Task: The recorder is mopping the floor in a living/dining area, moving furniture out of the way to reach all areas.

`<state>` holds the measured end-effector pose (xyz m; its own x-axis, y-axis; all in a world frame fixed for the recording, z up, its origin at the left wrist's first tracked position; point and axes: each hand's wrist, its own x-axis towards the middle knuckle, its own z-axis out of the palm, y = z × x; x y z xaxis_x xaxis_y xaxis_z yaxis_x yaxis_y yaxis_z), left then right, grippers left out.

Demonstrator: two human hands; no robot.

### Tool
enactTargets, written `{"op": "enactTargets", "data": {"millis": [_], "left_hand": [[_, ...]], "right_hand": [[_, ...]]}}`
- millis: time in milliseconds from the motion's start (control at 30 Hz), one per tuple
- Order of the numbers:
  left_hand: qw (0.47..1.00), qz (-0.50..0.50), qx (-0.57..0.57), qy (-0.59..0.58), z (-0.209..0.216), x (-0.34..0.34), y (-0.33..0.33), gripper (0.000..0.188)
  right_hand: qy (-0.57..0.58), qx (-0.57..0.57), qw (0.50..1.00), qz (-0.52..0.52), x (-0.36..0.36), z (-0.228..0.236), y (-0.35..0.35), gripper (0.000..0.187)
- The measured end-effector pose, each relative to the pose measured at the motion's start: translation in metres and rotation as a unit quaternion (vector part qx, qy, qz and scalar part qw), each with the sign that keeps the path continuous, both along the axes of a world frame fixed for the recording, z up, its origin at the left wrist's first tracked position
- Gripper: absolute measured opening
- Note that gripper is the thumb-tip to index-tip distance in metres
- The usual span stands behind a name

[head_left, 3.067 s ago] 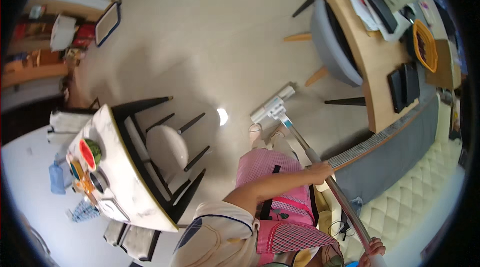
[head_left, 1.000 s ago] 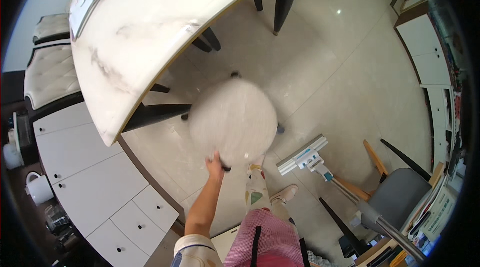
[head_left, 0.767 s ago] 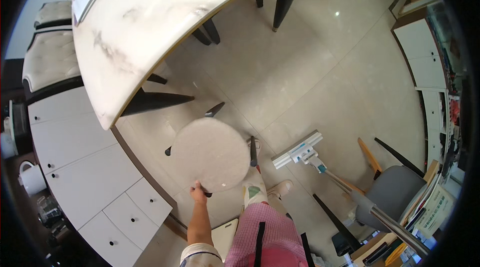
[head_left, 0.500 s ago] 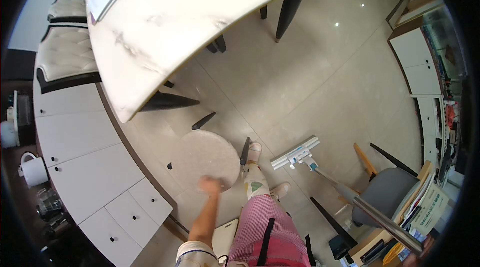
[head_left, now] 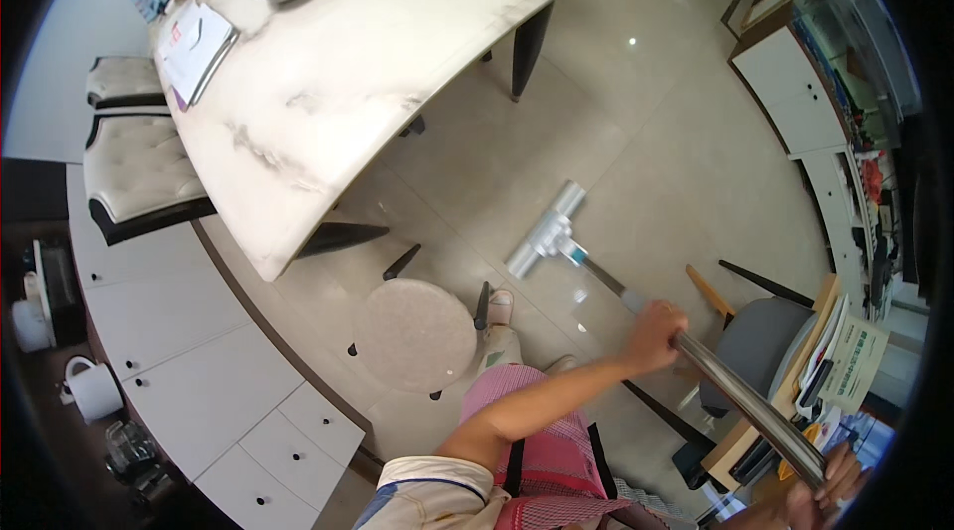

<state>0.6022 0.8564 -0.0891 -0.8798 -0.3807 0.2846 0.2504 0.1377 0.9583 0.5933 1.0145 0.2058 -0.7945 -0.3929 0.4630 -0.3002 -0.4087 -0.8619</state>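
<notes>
Within the curled fingers of the left hand [head_left: 656, 336] and, farther up the pole [head_left: 751, 406], the right hand [head_left: 840, 478], the floor mop [head_left: 606, 280] is slanting, its head [head_left: 545, 232] reaching out beyond them, its smooth metal probably handling stiff, light and slippery, best gripped two-handed there.

I have room ahead of the mop [head_left: 730, 387] over tiled floor [head_left: 656, 162]; round stool [head_left: 415, 335] and marble-topped bench [head_left: 343, 83] crowd my left, grey chair [head_left: 760, 336] blocks right.
</notes>
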Motion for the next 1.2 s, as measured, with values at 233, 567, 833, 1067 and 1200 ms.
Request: {"op": "enactTargets", "data": {"millis": [233, 567, 833, 1067, 1200], "left_hand": [[0.979, -0.019, -0.179, -0.095, -0.095, -0.008, -0.126, 0.022], [0.890, -0.129, -0.287, -0.329, -0.168, -0.013, -0.164, 0.019], [0.853, -0.442, -0.260, -0.098, -0.111, -0.019, 0.105, 0.018], [0.817, -0.528, -0.154, -0.173, -0.052, -0.020, 0.154, 0.013], [0.853, -0.460, -0.198, -0.147, -0.042, -0.025, 0.110, 0.015]], "right_hand": [[-0.033, 0.167, 0.977, -0.126, -0.007, -0.124, -0.049, 0.021], [-0.141, 0.105, 0.984, 0.029, -0.018, -0.199, -0.058, 0.021], [-0.153, 0.693, 0.667, -0.225, 0.102, -0.097, 0.256, 0.033], [-0.039, 0.287, 0.929, -0.230, 0.078, -0.043, 0.171, 0.037], [0.126, 0.578, 0.787, -0.174, 0.084, -0.062, 0.264, 0.011]]}}
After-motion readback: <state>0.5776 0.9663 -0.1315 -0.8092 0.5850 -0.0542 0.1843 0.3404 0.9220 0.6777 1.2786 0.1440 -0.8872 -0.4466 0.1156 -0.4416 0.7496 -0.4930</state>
